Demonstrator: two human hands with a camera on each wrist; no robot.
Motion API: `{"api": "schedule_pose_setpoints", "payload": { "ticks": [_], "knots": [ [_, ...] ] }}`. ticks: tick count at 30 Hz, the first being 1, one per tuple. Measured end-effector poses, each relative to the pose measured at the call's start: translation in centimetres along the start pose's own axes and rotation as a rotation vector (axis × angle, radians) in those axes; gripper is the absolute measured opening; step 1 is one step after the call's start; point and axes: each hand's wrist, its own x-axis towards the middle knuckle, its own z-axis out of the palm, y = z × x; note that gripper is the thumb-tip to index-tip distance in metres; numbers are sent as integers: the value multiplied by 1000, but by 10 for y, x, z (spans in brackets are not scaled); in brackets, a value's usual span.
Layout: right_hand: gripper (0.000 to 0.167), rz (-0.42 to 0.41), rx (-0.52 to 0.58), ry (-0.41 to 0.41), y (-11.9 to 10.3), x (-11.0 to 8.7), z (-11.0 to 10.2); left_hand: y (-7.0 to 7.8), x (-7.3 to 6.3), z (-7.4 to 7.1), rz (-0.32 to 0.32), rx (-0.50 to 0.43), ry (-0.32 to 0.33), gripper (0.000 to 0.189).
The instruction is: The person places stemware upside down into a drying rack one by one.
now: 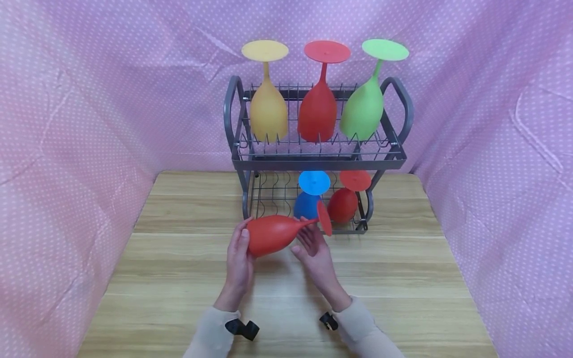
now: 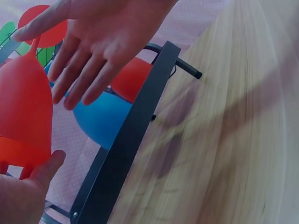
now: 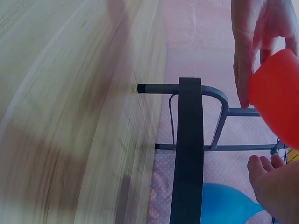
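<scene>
In front of a two-tier rack, a red goblet [image 1: 273, 234] lies tilted on its side in the air, its foot toward the right. My left hand [image 1: 240, 251] grips the bowl at the rim end, thumb on the near side. Beside the stem is my right hand [image 1: 315, 253], its fingers fairly straight and reaching behind the stem; in the left wrist view the right palm [image 2: 110, 35] faces the camera with fingers extended. A blue goblet [image 1: 307, 203] and a second red goblet [image 1: 342, 205] stand upside down on the lower tier, just behind my right hand.
On the rack's upper tier [image 1: 320, 164], a yellow goblet [image 1: 268, 112], a red goblet [image 1: 317, 114] and a green goblet [image 1: 363, 109] stand upside down. The rack rests on a wooden table [image 1: 179, 293]. Pink dotted cloth [image 1: 80, 149] hangs at the back and both sides.
</scene>
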Motion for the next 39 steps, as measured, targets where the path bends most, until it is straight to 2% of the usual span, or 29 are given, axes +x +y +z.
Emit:
{"api": "schedule_pose_setpoints", "payload": {
  "ticks": [6, 12, 16, 19, 22, 27, 30, 32, 39],
  "knots": [
    [73, 40, -59, 32, -3, -1, 8, -4, -2, 4, -6, -20, -8, 45],
    [72, 29, -40, 29, -2, 0, 12, -11, -3, 6, -3, -27, -8, 49],
    [71, 29, -41, 27, 1, 2, 14, -16, -2, 4, 1, -8, 0, 50],
    [72, 26, -57, 27, 0, 5, 14, -18, -1, 0, 22, 48, -2, 52],
    [72, 10, -92, 36, -1, 10, 14, -20, -1, -6, 69, 176, 0, 54],
    [72, -32, -158, 48, -2, 20, 13, -22, -4, -18, 192, 528, 10, 50],
    [72, -60, -185, 44, -2, 25, 13, -23, -3, -26, 262, 706, 1, 51],
    [72, -81, -209, 43, -2, 29, 14, -25, -2, -30, 296, 795, -18, 52],
    [71, -155, -273, 42, -1, 44, 16, -31, 0, -45, 343, 1046, -97, 61]
  ]
}}
